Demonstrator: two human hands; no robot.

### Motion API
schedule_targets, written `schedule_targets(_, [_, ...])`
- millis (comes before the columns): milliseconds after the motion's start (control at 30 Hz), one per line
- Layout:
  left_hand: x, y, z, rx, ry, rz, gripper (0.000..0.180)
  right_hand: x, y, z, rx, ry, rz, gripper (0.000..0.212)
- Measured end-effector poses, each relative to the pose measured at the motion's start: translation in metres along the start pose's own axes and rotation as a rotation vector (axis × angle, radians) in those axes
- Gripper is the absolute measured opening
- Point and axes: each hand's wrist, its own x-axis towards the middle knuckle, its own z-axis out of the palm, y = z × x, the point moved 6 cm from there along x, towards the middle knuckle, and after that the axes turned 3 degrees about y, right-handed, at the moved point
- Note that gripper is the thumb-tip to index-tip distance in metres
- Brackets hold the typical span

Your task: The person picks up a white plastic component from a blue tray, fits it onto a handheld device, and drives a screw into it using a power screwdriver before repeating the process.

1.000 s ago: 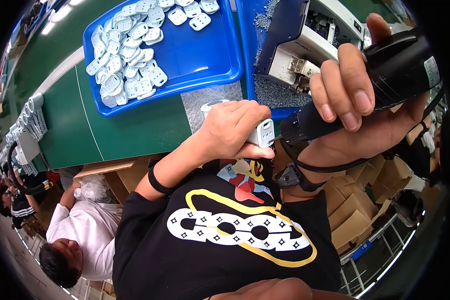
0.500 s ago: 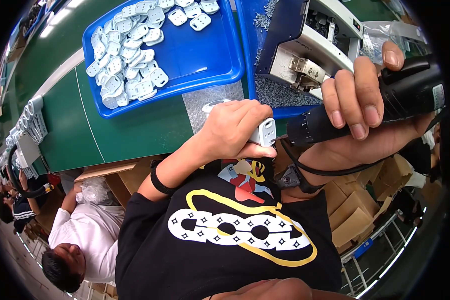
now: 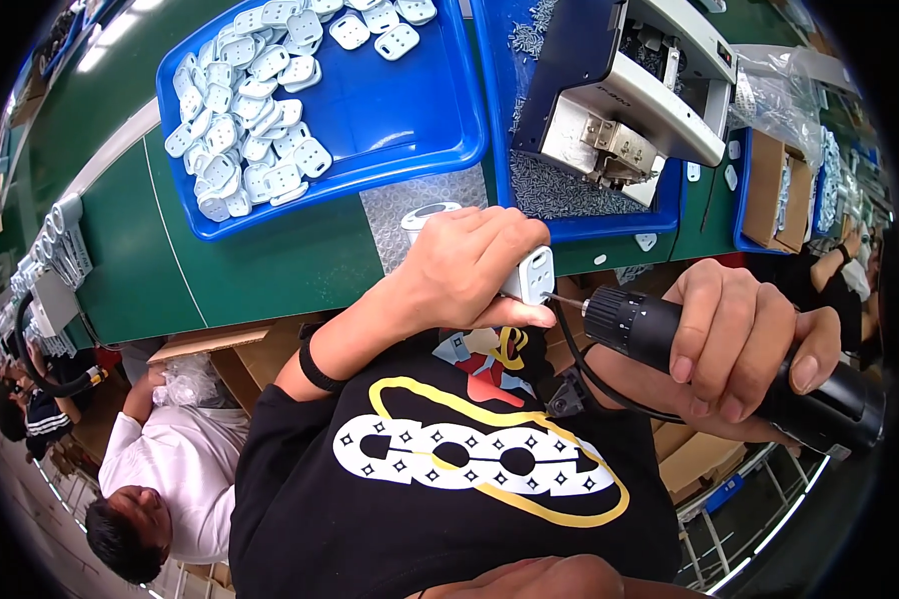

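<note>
Green tabletop point(image 3: 260, 270) curves across the workshop view I'm watching, with a person in a white shirt point(image 3: 185, 464) beyond its near edge at the left. Front and centre is a white plastic housing point(image 3: 536, 276), blocky with rounded corners, its pale end face turned right and pierced with small dark holes. It sits at the tabletop's near edge, its body mostly hidden under the left hand point(image 3: 459, 262), whose fingers are wrapped firmly round it. Another rounded white end shows past the knuckles; I can't tell whether it is the same piece.

The right hand point(image 3: 744, 339) has its fingers closed around a black electric screwdriver point(image 3: 634, 321), its bit point(image 3: 567, 299) reaching the end face's lower corner; whether it actually touches, I can't make out. Half a second ago the screwdriver sloped up to the right; now it has swung down, uncovering a cardboard box point(image 3: 794, 200) at far right. The housing has barely shifted.

Beyond lie a blue tray point(image 3: 395, 120) of white covers point(image 3: 260, 120) and a screw feeder point(image 3: 629, 105) in a second blue tray point(image 3: 609, 230) strewn with screws point(image 3: 574, 190). Bubble wrap point(image 3: 382, 225) lies by the left hand. A black cable point(image 3: 594, 377) loops below the bit.
</note>
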Motion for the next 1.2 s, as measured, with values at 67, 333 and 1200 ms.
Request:
schedule_targets(67, [-0.002, 0.000, 0.000, -0.014, 0.006, -0.009, 0.066, -0.003, 0.003, -0.005, 0.033, 0.035, -0.011, 0.024])
schedule_targets(333, [0.002, 0.001, 0.004, 0.000, -0.009, -0.013, 0.064, 0.007, 0.004, -0.005, 0.043, 0.052, 0.073, 0.028])
schedule_targets(1200, [0.003, 0.000, 0.003, -0.020, -0.037, 0.005, 0.065, 0.034, 0.037, -0.018, 0.154, -0.044, 0.336, 0.052])
